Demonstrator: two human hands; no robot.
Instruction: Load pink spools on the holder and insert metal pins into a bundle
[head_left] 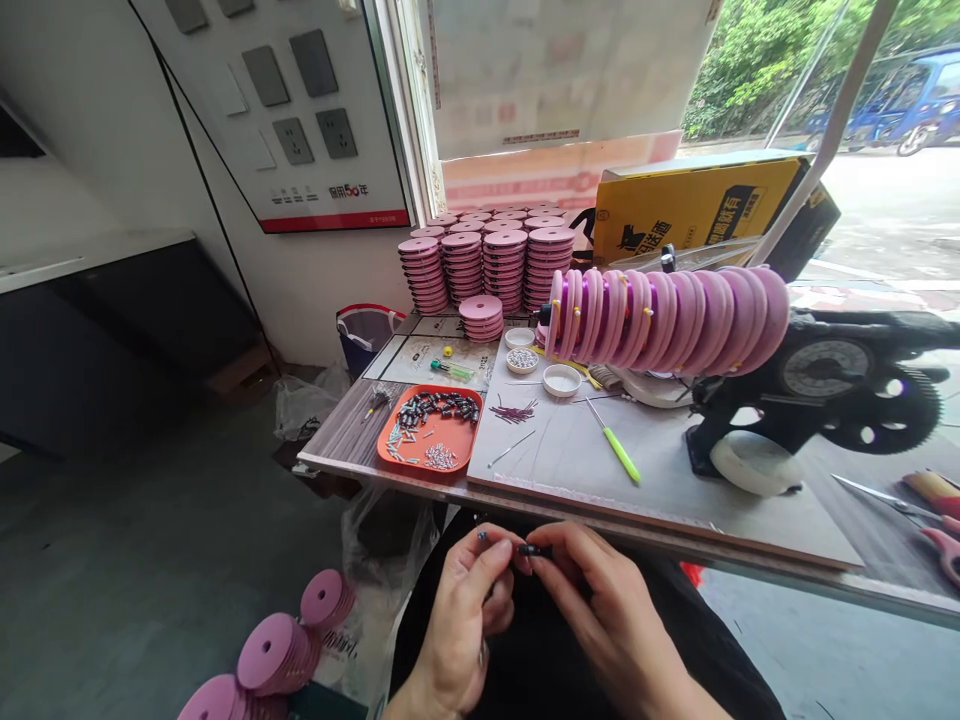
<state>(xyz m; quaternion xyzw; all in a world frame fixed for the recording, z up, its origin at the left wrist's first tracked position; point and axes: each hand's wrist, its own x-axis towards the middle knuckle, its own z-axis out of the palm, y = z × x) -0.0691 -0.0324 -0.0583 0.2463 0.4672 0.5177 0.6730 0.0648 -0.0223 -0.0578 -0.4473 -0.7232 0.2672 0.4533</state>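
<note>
Right hand pinches a black part, left hand has fingers pressed together beside it; orange tray hugs the worktop front edge, probably for reach.

A small workshop, shown by the black geared machine, stacked pink discs and orange parts tray.

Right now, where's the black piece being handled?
Low centre in the head view: the black piece is pinched in the right hand, beside the left hand.
</note>
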